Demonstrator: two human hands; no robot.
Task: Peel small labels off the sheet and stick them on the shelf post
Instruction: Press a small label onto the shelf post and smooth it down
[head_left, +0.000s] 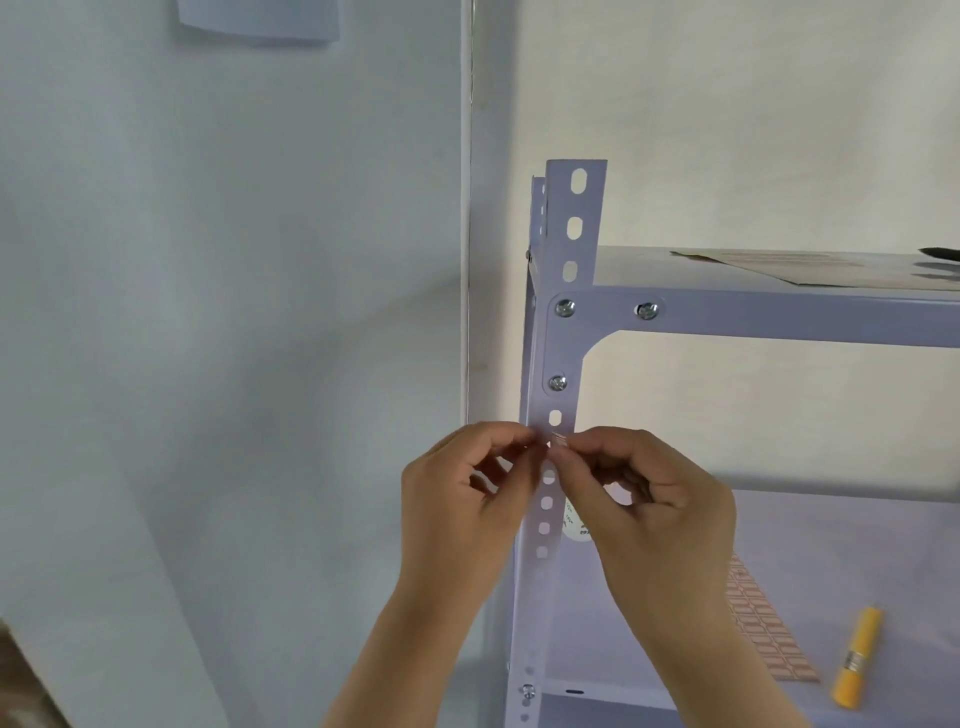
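Shelving of pale lilac metal stands against a plain white wall. One slotted shelf post (555, 405) rises at its corner; both hands meet on it, left hand (467, 488) and right hand (654, 499) pinching one small label (560, 439) against its face. Right of the post, one label sheet (769, 634) and one yellow tube (857, 657) lie on the lower shelf (857, 561).
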